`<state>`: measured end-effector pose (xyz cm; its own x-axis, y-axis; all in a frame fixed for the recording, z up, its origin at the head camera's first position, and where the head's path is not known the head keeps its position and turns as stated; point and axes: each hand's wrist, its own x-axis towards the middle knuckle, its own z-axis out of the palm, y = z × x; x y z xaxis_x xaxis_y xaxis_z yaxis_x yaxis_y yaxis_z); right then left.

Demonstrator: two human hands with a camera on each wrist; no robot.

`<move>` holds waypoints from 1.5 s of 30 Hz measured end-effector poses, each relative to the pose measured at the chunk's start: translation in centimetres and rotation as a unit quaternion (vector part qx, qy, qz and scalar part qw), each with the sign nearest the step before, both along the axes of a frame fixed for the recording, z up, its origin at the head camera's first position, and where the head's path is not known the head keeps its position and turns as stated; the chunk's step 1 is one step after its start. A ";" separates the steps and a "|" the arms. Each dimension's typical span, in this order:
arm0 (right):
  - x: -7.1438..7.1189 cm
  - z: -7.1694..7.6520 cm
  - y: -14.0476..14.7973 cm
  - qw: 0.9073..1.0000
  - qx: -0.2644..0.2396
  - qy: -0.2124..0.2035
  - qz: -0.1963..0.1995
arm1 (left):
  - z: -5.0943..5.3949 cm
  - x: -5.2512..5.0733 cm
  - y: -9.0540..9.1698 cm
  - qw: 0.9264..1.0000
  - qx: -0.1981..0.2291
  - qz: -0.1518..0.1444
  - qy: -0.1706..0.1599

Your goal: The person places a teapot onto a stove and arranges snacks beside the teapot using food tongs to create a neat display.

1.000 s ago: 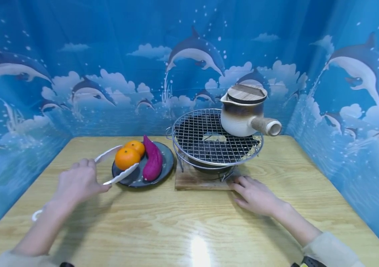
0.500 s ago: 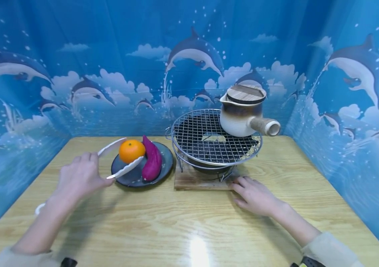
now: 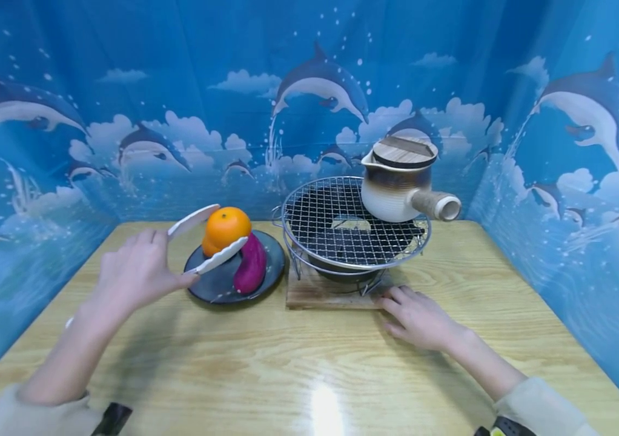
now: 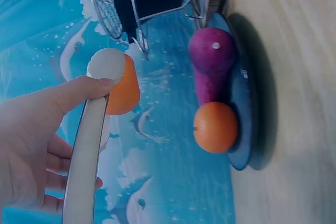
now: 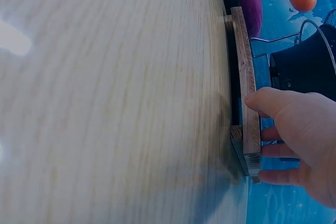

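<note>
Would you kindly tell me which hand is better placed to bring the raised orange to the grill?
Probably the left hand: its tongs hold the orange clear of the plate, while the right hand holds the wooden board beneath the grill.

From the lower left of the head view, the left forearm (image 3: 72, 357) is extended; the left hand (image 3: 137, 266) is held in a wide grip, thumb parted from fingers. The right forearm (image 3: 486, 363) is angled inward from lower right, the right hand's (image 3: 418, 318) fingers slightly bent.
</note>
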<state>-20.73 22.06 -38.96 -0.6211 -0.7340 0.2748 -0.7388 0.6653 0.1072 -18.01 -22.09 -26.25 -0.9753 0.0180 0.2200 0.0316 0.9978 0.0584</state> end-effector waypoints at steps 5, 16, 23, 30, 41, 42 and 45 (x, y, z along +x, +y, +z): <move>-0.1 -0.1 0.1 1.000 -0.001 0.002 0.001 | 0.9 -0.3 0.7 1.000 -0.012 0.002 0.001; -0.2 -0.3 0.2 1.000 -0.010 0.010 0.007 | 1.6 -0.2 2.1 0.999 -0.035 -0.008 0.021; -0.3 -0.4 0.3 1.000 -0.011 0.015 0.008 | 2.0 -0.3 2.7 0.998 -0.040 -0.014 0.045; -0.3 -0.2 0.1 1.000 -0.009 -0.001 0.004 | 2.9 -0.2 3.4 0.997 -0.045 -0.019 0.066; -0.2 -0.3 0.2 1.000 -0.009 -0.002 -0.003 | 3.6 -0.2 4.4 0.995 -0.044 -0.049 0.077; -0.2 -0.3 0.2 1.000 -0.008 -0.003 -0.005 | 3.6 -0.3 4.5 0.994 -0.044 -0.053 0.079; -0.2 -0.3 0.2 1.000 -0.008 -0.002 -0.006 | 3.9 -0.4 4.8 0.994 -0.042 -0.059 0.081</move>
<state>-20.92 22.28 -39.22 -0.6315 -0.7214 0.2842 -0.7306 0.6764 0.0935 -18.39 -17.25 -22.40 -0.9176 0.1548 0.3661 0.1504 0.9878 -0.0407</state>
